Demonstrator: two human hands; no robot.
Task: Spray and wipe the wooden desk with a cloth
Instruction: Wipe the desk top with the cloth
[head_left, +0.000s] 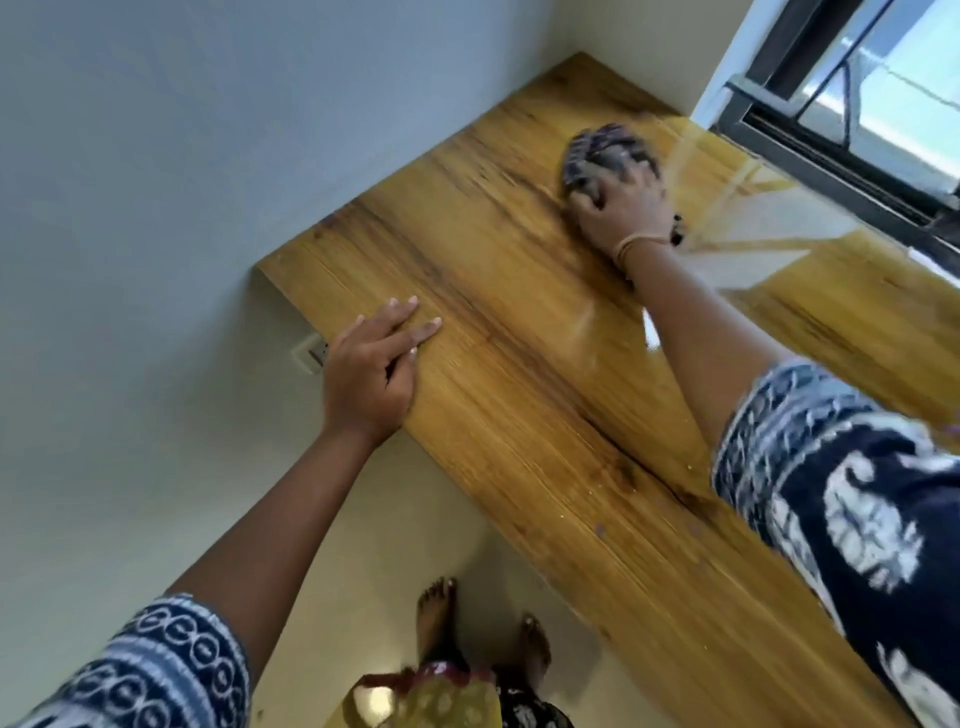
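The wooden desk (519, 332) runs diagonally from lower right to the far corner by the wall. My right hand (623, 208) presses a dark patterned cloth (602, 150) flat on the desk's far end, near the window; the cloth looks blurred. My left hand (371, 364) lies flat on the desk's near left edge, fingers spread, holding nothing. No spray bottle is visible.
A pale wall (156, 182) borders the desk on the left, with a wall socket (309, 354) just below the desk edge. A dark-framed window (831, 140) stands to the right of the desk. My bare feet (436, 618) stand on the pale floor below.
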